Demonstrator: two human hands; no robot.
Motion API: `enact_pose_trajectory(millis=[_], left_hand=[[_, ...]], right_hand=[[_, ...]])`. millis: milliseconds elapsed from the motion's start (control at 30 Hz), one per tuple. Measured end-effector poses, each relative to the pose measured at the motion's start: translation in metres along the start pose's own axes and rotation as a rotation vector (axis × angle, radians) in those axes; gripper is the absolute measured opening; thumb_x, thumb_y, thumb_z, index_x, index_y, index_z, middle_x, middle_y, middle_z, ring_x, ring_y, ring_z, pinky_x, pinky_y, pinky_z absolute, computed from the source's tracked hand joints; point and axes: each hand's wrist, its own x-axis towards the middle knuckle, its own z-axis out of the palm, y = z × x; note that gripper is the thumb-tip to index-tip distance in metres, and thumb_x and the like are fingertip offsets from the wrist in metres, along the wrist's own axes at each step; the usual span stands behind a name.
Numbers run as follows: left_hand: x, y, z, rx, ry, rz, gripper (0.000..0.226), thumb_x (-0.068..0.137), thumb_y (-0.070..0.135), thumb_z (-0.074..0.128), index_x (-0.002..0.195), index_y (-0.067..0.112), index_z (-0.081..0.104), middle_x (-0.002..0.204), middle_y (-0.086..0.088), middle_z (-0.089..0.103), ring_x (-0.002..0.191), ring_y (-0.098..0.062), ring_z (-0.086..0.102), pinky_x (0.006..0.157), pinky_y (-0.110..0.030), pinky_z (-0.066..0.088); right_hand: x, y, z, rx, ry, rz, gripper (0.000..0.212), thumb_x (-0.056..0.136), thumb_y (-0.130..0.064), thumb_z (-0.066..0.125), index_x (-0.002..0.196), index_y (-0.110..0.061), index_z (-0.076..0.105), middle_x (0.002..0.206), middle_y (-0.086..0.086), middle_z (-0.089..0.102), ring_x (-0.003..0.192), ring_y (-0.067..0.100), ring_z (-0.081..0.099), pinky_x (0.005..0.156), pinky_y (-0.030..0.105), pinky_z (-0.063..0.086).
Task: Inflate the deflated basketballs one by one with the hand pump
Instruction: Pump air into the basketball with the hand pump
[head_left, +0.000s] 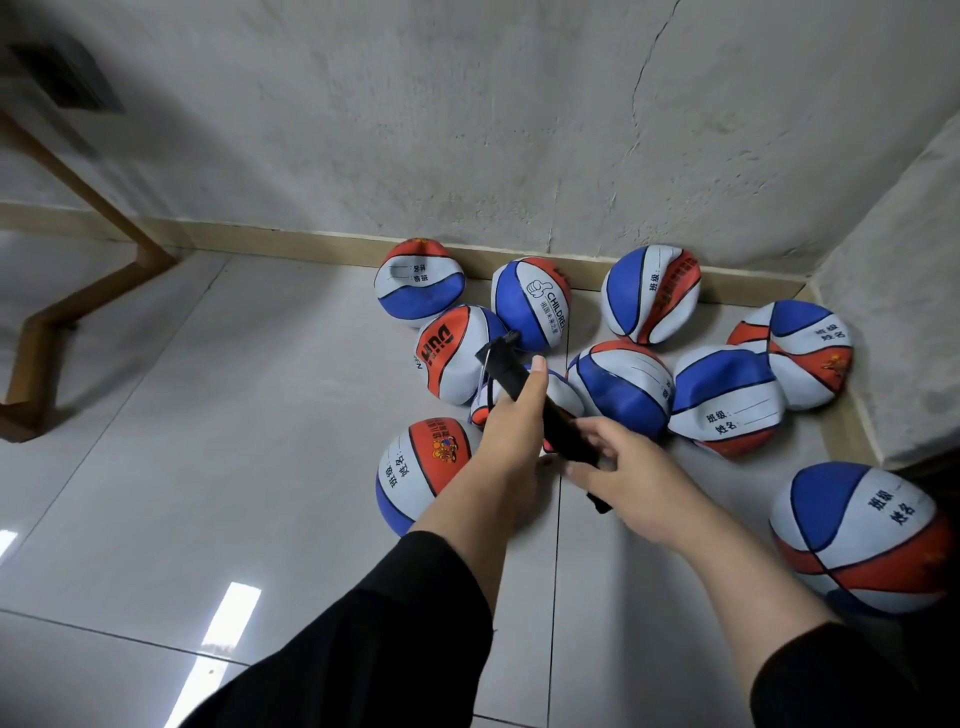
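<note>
Head view, looking down into a room corner. The left hand (511, 415) is wrapped round the barrel of a black hand pump (540, 402), thumb laid along it toward the nozzle end; this grip is clenched on the pump. The right hand (631, 470) curls its fingers round the pump's lower, handle end, so both hands hold the one tool, which lies tilted, nozzle up and to the left, handle down and to the right. Both forearms emerge from black sleeves (374, 639).

Red, white and blue basketballs lie on the tiled floor (208, 415), clustered near the skirting board (311, 247). Most are dented and partly collapsed: one reading "CHILDREN" (532, 304) against the skirting, a neighbour at the far left of the back row (420, 283), one lettered "DUH" (457, 353), a blue-panelled ball (621, 387) just right of the pump, a flattened one beside it (727, 400), and two more toward the right-hand wall (652, 293) (800, 353). A small crumpled ball (488, 402) lies directly beneath the pump, mostly hidden by the left hand. Two rounder balls lie nearer the camera: one under the left forearm (415, 473), one at lower right (857, 535).

A wooden frame (78, 291) stands at left against the cracked plaster wall (467, 130).
</note>
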Motion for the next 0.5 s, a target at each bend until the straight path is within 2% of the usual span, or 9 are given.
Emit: enact_pose_trajectory(millis=[67, 167, 200, 267, 300, 333, 400, 433, 500], left_hand=[[-0.006, 0.003, 0.001, 0.006, -0.063, -0.004, 0.037, 0.102, 0.052, 0.059, 0.117, 0.019, 0.065, 0.105, 0.0, 0.073, 0.095, -0.013, 0.068, 0.087, -0.037, 0.053], [-0.013, 0.002, -0.007, 0.107, -0.183, 0.013, 0.015, 0.102, 0.023, 0.06, 0.114, 0.014, 0.06, 0.097, -0.005, 0.068, 0.085, -0.015, 0.065, 0.076, -0.032, 0.051], [-0.013, 0.001, -0.015, 0.171, -0.146, 0.069, 0.015, 0.1, 0.015, 0.058, 0.115, 0.013, 0.06, 0.098, -0.007, 0.068, 0.085, -0.016, 0.065, 0.076, -0.032, 0.051], [-0.008, -0.001, -0.041, 0.406, 0.133, 0.268, 0.02, 0.099, 0.01, 0.053, 0.117, 0.013, 0.062, 0.106, -0.006, 0.07, 0.093, -0.019, 0.066, 0.08, -0.029, 0.052], [-0.004, -0.004, -0.057, 0.594, 0.295, 0.378, 0.024, 0.1, 0.012, 0.051, 0.12, 0.016, 0.063, 0.114, -0.004, 0.069, 0.103, -0.021, 0.064, 0.083, -0.028, 0.05], [0.0, -0.009, -0.073, 0.827, 0.367, 0.447, 0.029, 0.102, 0.019, 0.05, 0.128, 0.021, 0.062, 0.129, -0.002, 0.064, 0.118, -0.024, 0.059, 0.092, -0.032, 0.047], [0.01, -0.023, -0.106, 1.268, 0.281, 0.389, 0.045, 0.102, 0.037, 0.051, 0.147, 0.033, 0.048, 0.159, 0.003, 0.039, 0.146, -0.026, 0.036, 0.114, -0.048, 0.035], [0.014, -0.031, -0.121, 1.394, 0.214, 0.321, 0.053, 0.101, 0.047, 0.052, 0.152, 0.038, 0.041, 0.166, 0.006, 0.027, 0.152, -0.024, 0.024, 0.118, -0.055, 0.029], [0.017, -0.044, -0.141, 1.426, 0.231, 0.262, 0.062, 0.096, 0.058, 0.056, 0.151, 0.037, 0.039, 0.166, 0.009, 0.022, 0.153, -0.021, 0.02, 0.117, -0.056, 0.03]], right_hand=[[0.002, -0.009, 0.005, -0.097, 0.009, 0.024, 0.026, 0.088, -0.035, 0.078, 0.107, -0.041, 0.062, 0.093, -0.013, 0.072, 0.079, 0.013, 0.068, 0.063, 0.038, 0.058], [0.005, -0.015, 0.012, -0.064, 0.049, 0.047, 0.03, 0.092, -0.018, 0.072, 0.112, -0.036, 0.058, 0.089, -0.002, 0.072, 0.07, 0.019, 0.065, 0.052, 0.034, 0.056], [0.006, -0.016, 0.014, -0.025, 0.071, 0.053, 0.023, 0.093, -0.013, 0.068, 0.107, -0.03, 0.059, 0.084, 0.003, 0.07, 0.065, 0.019, 0.063, 0.052, 0.035, 0.055], [0.007, -0.016, 0.017, 0.028, 0.116, 0.088, 0.011, 0.093, -0.013, 0.065, 0.096, -0.021, 0.057, 0.073, 0.008, 0.065, 0.056, 0.018, 0.059, 0.053, 0.039, 0.057], [0.007, -0.016, 0.019, 0.059, 0.122, 0.102, 0.01, 0.093, -0.015, 0.067, 0.093, -0.016, 0.057, 0.069, 0.007, 0.063, 0.054, 0.018, 0.057, 0.054, 0.041, 0.057], [0.007, -0.016, 0.021, 0.097, 0.122, 0.112, 0.014, 0.093, -0.017, 0.069, 0.092, -0.012, 0.056, 0.066, 0.007, 0.06, 0.053, 0.019, 0.055, 0.053, 0.04, 0.056], [0.007, -0.019, 0.029, 0.179, 0.109, 0.129, 0.021, 0.093, -0.019, 0.072, 0.086, -0.009, 0.055, 0.062, 0.007, 0.056, 0.051, 0.021, 0.05, 0.048, 0.032, 0.05], [0.007, -0.02, 0.033, 0.191, 0.106, 0.129, 0.023, 0.093, -0.02, 0.073, 0.083, -0.009, 0.055, 0.061, 0.007, 0.055, 0.05, 0.021, 0.049, 0.046, 0.028, 0.048], [0.011, -0.023, 0.039, 0.191, 0.109, 0.126, 0.024, 0.095, -0.019, 0.072, 0.078, -0.009, 0.057, 0.06, 0.009, 0.055, 0.05, 0.022, 0.051, 0.046, 0.027, 0.047]])
